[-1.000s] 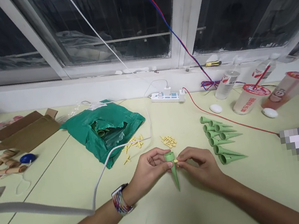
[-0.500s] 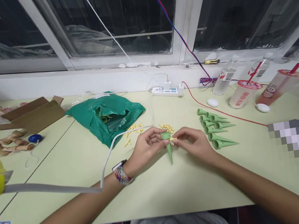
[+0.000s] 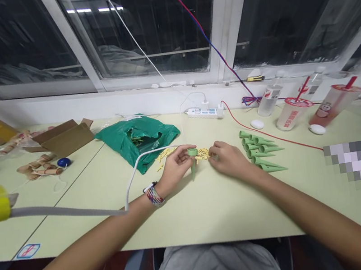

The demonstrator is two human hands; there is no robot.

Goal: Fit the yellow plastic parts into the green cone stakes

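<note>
Here's the green spike [image 3: 192, 152], raised over the middle of the surface [image 3: 212, 203], wide mouth up, narrow tip pointing down! The left hand [image 3: 176, 167] is clamped on it, thumb and fingers up near the rim, and that looks a sound place to grip: a light, steady pinch there should hold it upright without squeezing the mouth out of round.

Just beyond it sits a little pile of yellow pieces [image 3: 203, 152], and in at its edge comes the right hand [image 3: 228, 158], fingers curled down, apart from the left. Is there a piece in those fingertips? Cannot tell, the knuckles hide it! The step looks to be fine finger work at the pile with the spike held steady, so pinching a single piece from the near edge would beat raking through the heap.

Further out, green spikes [image 3: 267, 148] lie in rows to the right; best to keep that wrist high, clear of them. On the other side, more yellow pieces [image 3: 166, 153] lie beside the torn green bag [image 3: 115, 138], and a white cable [image 3: 152, 151] loops close over the left forearm: a small, careful reach there should avoid a snag!
</note>
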